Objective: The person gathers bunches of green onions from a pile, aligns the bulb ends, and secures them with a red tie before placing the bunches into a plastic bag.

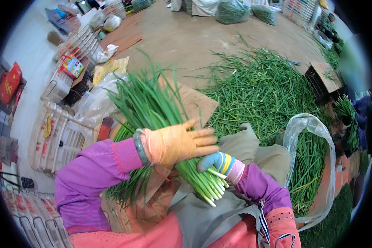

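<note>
A bunch of garlic chives lies slanting across my lap, its leaves pointing up and left and its pale cut ends toward me. My left hand, in an orange rubber glove, lies across the top of the stalks with its fingers stretched out, slightly blurred. Close to the white ends, my right hand in a blue knit glove with a striped cuff is closed around the side of the bunch. Its fingertips are partly hidden. More loose chives hang beneath my left forearm.
A large heap of loose greens covers the floor ahead. At my right stands a clear plastic bag holding chives. White plastic crates line the left, near a cardboard sheet. Another person sits at the far right.
</note>
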Demonstrator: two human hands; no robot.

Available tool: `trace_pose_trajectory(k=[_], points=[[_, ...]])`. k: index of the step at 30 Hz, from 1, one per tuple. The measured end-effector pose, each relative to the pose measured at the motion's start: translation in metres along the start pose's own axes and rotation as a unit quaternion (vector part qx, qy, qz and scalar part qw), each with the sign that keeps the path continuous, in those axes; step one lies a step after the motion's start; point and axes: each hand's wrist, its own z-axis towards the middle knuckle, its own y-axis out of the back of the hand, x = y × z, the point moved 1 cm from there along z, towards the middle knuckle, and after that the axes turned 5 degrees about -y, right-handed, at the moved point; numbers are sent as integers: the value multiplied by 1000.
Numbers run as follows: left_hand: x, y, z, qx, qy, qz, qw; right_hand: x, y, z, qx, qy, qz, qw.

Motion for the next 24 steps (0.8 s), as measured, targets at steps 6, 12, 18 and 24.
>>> trace_pose_trajectory(k=[6, 12, 18, 24], points=[[-73, -33, -70, -39, 203, -86, 975, -10, -24, 51, 126, -112, -237, 957], [-122, -50, -148, -153, 429, -173, 873, -28, -43, 123, 235, -196, -128, 943], [-87, -89, -207, -263, 579, -219, 740, -27, 16, 158, 27, -145, -119, 982], [-3, -159, -213, -194, 658, -226, 691, -15, 42, 147, -92, -87, -257, 958]])
